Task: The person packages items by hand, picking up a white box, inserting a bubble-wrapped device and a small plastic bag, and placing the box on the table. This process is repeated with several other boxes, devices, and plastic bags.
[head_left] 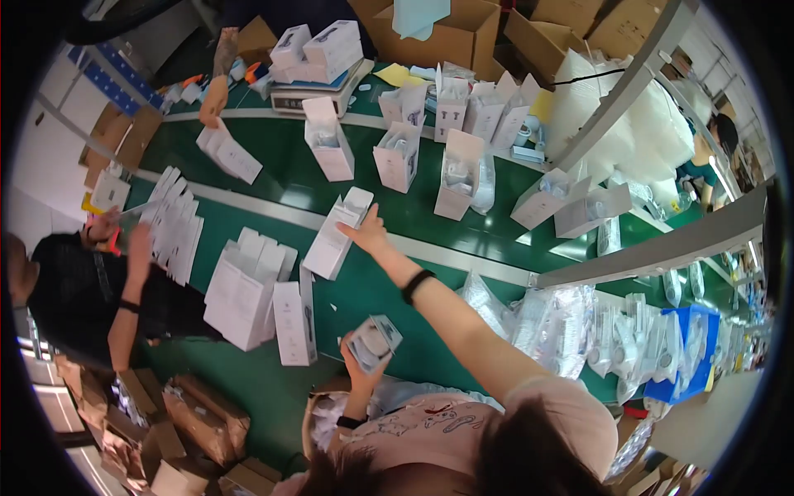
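My right hand [368,233] reaches out over the green table and grips a white carton [328,252] near its upper end, where the flaps stand up. The carton leans at a slant by the grey strip of the table. Close to my body, my left hand [361,369] holds a clear plastic package [374,342] with a pale object inside; its exact kind I cannot make out. To the left of the held carton, another white box [294,324] stands upright beside a stack of flat white cartons [240,289].
Several opened white boxes [327,150] stand along the green belt. Clear-bagged parts [550,326] lie at the right, near a blue bin [685,351]. A co-worker [70,289] handles folded cartons [175,231] at the left; another person's hand [214,101] touches a box [230,154] across the belt.
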`<action>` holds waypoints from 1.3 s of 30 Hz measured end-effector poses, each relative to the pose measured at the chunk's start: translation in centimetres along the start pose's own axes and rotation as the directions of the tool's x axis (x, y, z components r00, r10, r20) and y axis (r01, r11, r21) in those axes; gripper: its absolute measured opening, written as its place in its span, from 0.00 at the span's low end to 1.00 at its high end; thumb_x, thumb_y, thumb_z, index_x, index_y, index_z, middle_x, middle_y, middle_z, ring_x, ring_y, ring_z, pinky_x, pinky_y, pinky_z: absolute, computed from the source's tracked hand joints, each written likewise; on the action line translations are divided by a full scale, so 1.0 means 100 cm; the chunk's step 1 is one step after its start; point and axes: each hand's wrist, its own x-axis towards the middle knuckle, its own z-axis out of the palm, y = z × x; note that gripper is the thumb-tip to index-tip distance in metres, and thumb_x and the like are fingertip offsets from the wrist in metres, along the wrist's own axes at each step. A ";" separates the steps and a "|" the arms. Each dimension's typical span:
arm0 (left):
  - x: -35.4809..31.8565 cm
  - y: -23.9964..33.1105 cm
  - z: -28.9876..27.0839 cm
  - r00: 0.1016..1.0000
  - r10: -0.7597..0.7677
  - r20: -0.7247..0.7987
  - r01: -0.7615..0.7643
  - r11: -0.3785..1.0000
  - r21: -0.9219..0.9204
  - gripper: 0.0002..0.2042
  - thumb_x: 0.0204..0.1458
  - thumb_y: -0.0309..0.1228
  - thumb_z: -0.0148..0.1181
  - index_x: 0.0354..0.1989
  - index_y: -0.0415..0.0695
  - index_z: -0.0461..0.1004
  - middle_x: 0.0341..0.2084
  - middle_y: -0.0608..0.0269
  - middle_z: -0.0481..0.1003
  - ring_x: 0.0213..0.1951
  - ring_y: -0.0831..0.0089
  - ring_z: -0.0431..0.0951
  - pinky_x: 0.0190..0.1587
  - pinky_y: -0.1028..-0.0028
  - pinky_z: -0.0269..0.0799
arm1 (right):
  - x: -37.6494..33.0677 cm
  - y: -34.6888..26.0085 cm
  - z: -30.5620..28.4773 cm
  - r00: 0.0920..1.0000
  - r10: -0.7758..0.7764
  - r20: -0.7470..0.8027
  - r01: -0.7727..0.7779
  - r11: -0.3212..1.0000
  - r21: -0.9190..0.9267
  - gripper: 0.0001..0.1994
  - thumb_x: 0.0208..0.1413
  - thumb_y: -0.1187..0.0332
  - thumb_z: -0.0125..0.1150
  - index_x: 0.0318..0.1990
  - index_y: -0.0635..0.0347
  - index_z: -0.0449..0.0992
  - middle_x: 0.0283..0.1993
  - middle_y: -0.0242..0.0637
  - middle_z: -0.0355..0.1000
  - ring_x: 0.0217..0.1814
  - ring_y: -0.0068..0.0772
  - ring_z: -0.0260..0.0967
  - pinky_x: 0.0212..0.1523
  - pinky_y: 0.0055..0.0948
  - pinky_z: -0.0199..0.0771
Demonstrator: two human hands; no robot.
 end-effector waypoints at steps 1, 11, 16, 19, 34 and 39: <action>0.000 0.008 -0.002 0.999 -0.002 0.049 0.003 1.000 -0.026 0.44 0.23 0.24 0.69 0.52 0.41 0.47 0.45 0.54 0.56 0.48 0.64 0.60 0.50 0.69 0.57 | 0.015 -0.002 0.023 0.984 0.166 -0.064 -0.165 0.986 0.020 0.55 0.30 0.47 0.65 0.59 0.68 0.37 0.49 0.55 0.56 0.50 0.51 0.56 0.49 0.41 0.57; 0.000 0.007 -0.046 0.969 -0.103 0.224 0.118 0.991 -0.057 0.47 0.28 0.21 0.67 0.57 0.40 0.40 0.52 0.50 0.51 0.53 0.60 0.55 0.53 0.66 0.51 | -0.007 -0.025 0.058 0.953 0.025 -0.301 0.171 0.776 0.608 0.40 0.28 0.72 0.68 0.53 0.63 0.53 0.52 0.47 0.57 0.56 0.49 0.52 0.55 0.34 0.53; 0.013 0.011 -0.069 0.989 -0.042 0.140 0.044 0.999 -0.013 0.45 0.28 0.27 0.69 0.55 0.41 0.42 0.49 0.47 0.54 0.51 0.58 0.58 0.50 0.63 0.58 | -0.074 -0.041 -0.041 0.915 -0.245 -0.320 0.394 0.706 0.589 0.42 0.29 0.72 0.67 0.56 0.63 0.49 0.58 0.43 0.48 0.60 0.42 0.47 0.58 0.31 0.49; 0.025 0.032 -0.074 0.951 -0.142 0.274 0.125 0.989 0.081 0.52 0.29 0.25 0.68 0.59 0.39 0.32 0.57 0.48 0.45 0.53 0.57 0.56 0.54 0.64 0.51 | -0.124 -0.026 -0.119 0.916 -0.191 -0.352 0.386 0.653 0.652 0.47 0.28 0.70 0.68 0.58 0.62 0.44 0.60 0.41 0.46 0.61 0.36 0.45 0.59 0.29 0.47; -0.017 0.267 0.280 0.592 0.352 0.725 -0.071 0.919 -0.388 0.40 0.29 0.34 0.68 0.52 0.39 0.51 0.45 0.54 0.61 0.48 0.65 0.63 0.51 0.67 0.57 | -0.346 0.202 -0.542 0.533 0.075 -0.843 0.496 0.780 0.383 0.42 0.27 0.73 0.67 0.56 0.64 0.51 0.48 0.39 0.61 0.49 0.33 0.61 0.49 0.30 0.61; -0.061 0.299 0.446 0.678 0.333 0.656 -0.230 0.943 -0.241 0.40 0.24 0.32 0.68 0.50 0.38 0.53 0.42 0.50 0.63 0.46 0.57 0.62 0.49 0.66 0.57 | -0.301 0.285 -0.685 0.215 0.141 -0.966 0.509 0.828 0.234 0.33 0.29 0.73 0.64 0.50 0.64 0.60 0.45 0.39 0.64 0.45 0.33 0.63 0.45 0.29 0.62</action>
